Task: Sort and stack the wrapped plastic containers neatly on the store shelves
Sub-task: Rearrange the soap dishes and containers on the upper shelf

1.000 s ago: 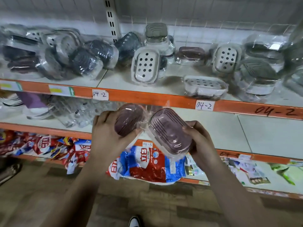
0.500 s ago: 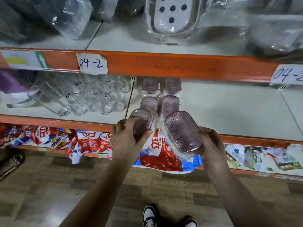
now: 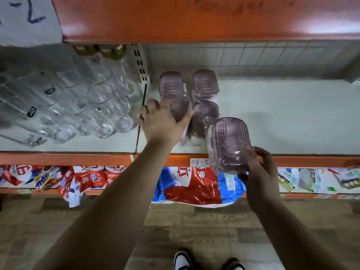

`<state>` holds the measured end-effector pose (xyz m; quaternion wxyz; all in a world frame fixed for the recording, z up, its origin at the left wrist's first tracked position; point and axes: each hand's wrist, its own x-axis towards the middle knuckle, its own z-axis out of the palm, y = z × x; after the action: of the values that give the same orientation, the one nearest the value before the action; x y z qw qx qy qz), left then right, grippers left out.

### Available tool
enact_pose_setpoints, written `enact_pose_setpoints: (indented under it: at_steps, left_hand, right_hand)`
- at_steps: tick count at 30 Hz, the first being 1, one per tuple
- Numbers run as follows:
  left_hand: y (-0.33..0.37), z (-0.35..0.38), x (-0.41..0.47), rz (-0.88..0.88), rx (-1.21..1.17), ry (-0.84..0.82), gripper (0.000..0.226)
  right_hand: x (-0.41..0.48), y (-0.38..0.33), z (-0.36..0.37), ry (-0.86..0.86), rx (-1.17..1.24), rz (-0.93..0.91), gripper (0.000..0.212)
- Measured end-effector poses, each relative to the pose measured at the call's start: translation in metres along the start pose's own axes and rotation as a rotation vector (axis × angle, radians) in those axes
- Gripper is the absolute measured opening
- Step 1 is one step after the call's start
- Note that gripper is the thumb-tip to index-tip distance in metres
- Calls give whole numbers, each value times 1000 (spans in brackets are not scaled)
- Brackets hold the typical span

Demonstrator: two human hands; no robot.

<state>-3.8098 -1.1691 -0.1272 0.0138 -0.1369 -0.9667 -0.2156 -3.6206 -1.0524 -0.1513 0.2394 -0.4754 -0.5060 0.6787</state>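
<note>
Head view, straight down onto the white shelf (image 3: 288, 117): your left hand (image 3: 163, 121) is in deep, fingers and thumb curled round the front-left container (image 3: 180, 109), right in front of the back-left container (image 3: 171, 84). Whether its base is flat on the board I can't tell, because your hand covers it. Your right hand (image 3: 257, 168) grips the spare container (image 3: 228, 143) by its near end, tilted, hanging over the orange front lip (image 3: 78, 158), just beside the front-right container (image 3: 206, 115). The back-right container (image 3: 204, 82) completes the square. The step in hand, as I read it, is seating that left one. Line its long side up with its neighbour, get the loose wrap lying under it and not bunched in the gap, then open your fingers and lift straight up so nothing drags sideways. Mind your left flank: the glasses (image 3: 78, 106) lie packed just beyond the slotted post (image 3: 141, 63), and your knuckles are close to that line, so withdraw toward yourself, not outward. Overhead, the upper shelf (image 3: 194, 18) hangs low, so there's little headroom for a tall stack at the back. To the right you've got plenty of bare board, well apart from everything, which looks the easy lane for the spare one. Set it well behind the lip, not on it.
</note>
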Motion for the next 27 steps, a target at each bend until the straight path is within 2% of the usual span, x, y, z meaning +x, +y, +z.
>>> enact_pose_setpoints:
  at_steps: [3, 7, 12, 20, 23, 26, 27]
  left_hand:
    - [-5, 5, -9, 76, 30, -54, 77]
    - [-21, 3, -13, 184, 112, -21, 89]
    - [-26, 5, -9, 140, 130, -25, 87]
    - [-26, 3, -9, 145, 120, -51, 82]
    - [-26, 4, -10, 136, 103, -52, 81]
    - [-25, 2, -10, 140, 85, -50, 81]
    - [-24, 0, -11, 144, 76, -51, 80]
  right_hand:
    - [4, 0, 7, 23, 12, 5, 34]
    - [10, -2, 16, 17, -1, 2, 33]
    - [19, -13, 32, -54, -43, -19, 31]
    - [49, -19, 60, -62, -116, -124, 46]
    - [61, -21, 70, -41, -245, -164, 44]
    - [66, -21, 74, -84, -603, -243, 71]
    - [67, -20, 72, -95, -664, -285, 69]
